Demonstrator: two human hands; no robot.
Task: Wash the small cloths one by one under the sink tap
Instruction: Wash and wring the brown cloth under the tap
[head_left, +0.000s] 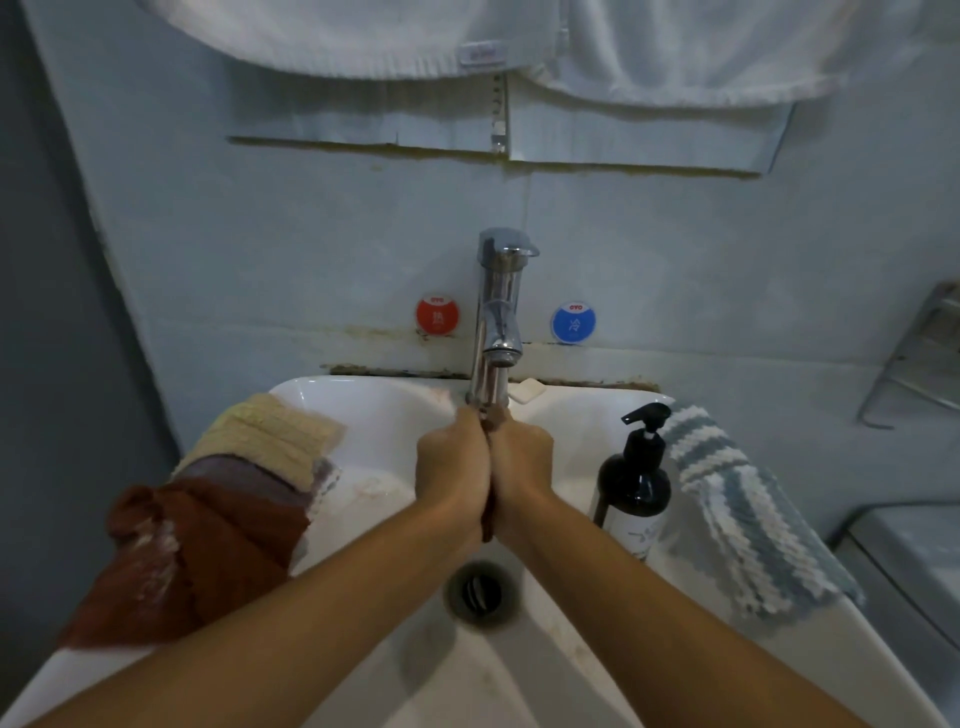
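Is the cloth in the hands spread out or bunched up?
Bunched up: the brown cloth is squeezed between the left hand and right hand under the tap; only thin strips show.

brown cloth (487, 525) squeezed between hands — under tap (497, 317)

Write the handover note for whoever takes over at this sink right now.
Left hand and right hand: pressed together under the tap, gripping a dark reddish cloth between them over the sink.
Left rim: stacked cloths, rust-brown cloth on top, purple cloth, yellow cloth.
Right rim: striped blue-white cloth beside the black pump bottle.
Done: unclear which are washed.
Left: finish this cloth, then the others one by one.
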